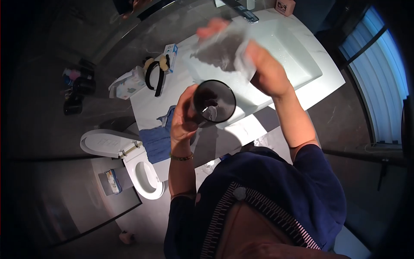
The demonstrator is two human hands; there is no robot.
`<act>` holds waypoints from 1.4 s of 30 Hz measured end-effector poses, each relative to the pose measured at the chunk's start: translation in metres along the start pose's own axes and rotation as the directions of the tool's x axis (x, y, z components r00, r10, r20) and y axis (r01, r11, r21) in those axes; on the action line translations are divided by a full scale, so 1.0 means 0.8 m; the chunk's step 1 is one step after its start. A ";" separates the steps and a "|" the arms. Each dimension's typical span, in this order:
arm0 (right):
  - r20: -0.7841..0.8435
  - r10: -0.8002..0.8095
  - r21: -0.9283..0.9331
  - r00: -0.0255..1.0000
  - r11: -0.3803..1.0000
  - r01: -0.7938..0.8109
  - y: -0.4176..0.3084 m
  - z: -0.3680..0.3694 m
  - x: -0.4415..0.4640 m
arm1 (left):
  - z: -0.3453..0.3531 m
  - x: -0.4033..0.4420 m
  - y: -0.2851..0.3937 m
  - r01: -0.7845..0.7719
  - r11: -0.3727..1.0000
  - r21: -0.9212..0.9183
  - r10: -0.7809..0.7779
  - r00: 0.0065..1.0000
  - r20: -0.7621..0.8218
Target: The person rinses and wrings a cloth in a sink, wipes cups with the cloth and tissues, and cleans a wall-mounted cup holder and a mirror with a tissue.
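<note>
My left hand (pixel 184 114) is wrapped round the side of a dark, smoky cup (pixel 222 101). The cup's round mouth faces me, and a bright glint shows near its bottom. In my right hand (pixel 271 73) is a thin white sheet (pixel 246 56), like a wipe or tissue, with a dark patch across its middle. Motion smears the sheet, and it partly covers the fingers. Both hands are over the front of a white sink (pixel 297 56), the sheet just beyond the cup.
A faucet (pixel 243 12) stands behind the sink, with a pink box-shaped item (pixel 284 6) at the right corner. On the left counter are a tissue pack (pixel 129 84), a black headband (pixel 148 77) and a small blue-white box (pixel 171 54). A blue cloth (pixel 156 140) hangs over the edge near a toilet (pixel 146 175).
</note>
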State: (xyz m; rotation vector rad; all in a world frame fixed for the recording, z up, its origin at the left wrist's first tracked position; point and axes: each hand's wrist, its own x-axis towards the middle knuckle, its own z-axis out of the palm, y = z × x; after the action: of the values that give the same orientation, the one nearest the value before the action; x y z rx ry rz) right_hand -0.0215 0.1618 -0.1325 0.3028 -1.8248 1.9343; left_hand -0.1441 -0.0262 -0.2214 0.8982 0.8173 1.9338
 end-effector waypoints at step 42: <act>0.629 -0.068 -0.595 0.774 0.599 0.536 0.005 0.133 0.006 | -0.053 -0.078 0.078 -0.162 0.936 0.314 0.187 0.981 -0.053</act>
State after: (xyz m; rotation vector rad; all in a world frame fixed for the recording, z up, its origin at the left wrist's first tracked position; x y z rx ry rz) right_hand -0.0434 0.0579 -0.1240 0.8971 -2.5397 0.7105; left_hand -0.1795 -0.1167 -0.2117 1.1144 1.1455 2.0405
